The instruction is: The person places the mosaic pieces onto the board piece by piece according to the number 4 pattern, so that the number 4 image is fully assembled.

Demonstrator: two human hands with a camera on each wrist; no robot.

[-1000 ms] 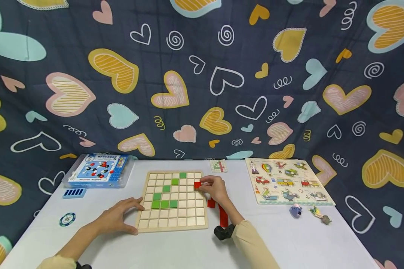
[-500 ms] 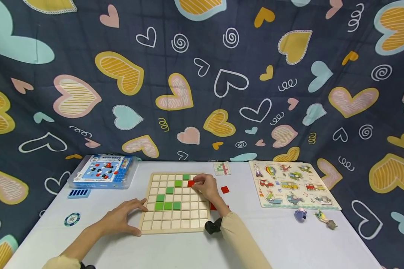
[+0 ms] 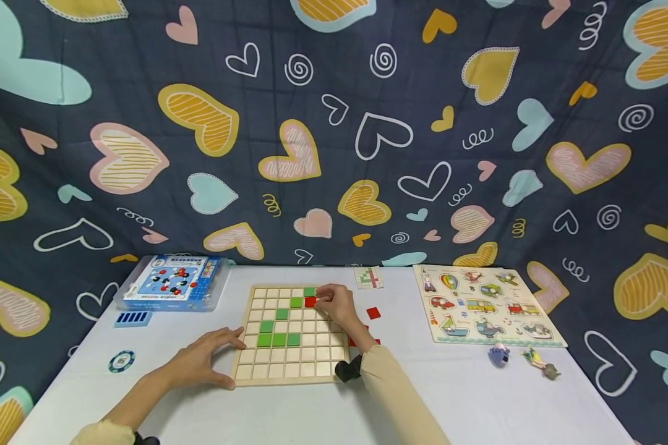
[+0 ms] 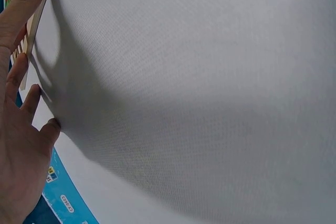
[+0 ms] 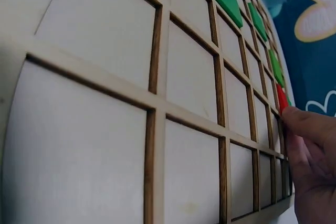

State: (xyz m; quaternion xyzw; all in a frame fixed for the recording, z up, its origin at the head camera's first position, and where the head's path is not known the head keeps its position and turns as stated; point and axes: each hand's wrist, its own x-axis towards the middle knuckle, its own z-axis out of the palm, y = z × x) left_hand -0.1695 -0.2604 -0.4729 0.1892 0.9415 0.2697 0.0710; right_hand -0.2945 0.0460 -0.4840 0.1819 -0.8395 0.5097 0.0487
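Note:
A wooden grid board (image 3: pixel 289 382) lies on the white table, with several green tiles (image 3: pixel 279 340) set in its cells. My right hand (image 3: pixel 338 306) pinches a red tile (image 3: pixel 310 301) at a cell just below the topmost green tile. In the right wrist view, thumb and finger hold the red tile (image 5: pixel 282 96) at the board's far side. My left hand (image 3: pixel 197 363) rests against the board's left edge, fingers spread and thumb near the front-left corner. The left wrist view shows the left hand (image 4: pixel 26 145) with fingertips at the board's edge and on the table.
A loose red tile (image 3: pixel 373 313) lies right of the board; more red tiles (image 3: pixel 360 335) are partly hidden by the right forearm. Behind sits a small pattern card (image 3: pixel 368 278). A vehicle puzzle board (image 3: pixel 481 306) and small toys are right; a boxed set (image 3: pixel 172 284) and round chip (image 3: pixel 122 361) left.
The right hand has carried the red tile leftward from the board's right side to the cell below the top green tile. The left hand keeps its place at the board's edge.

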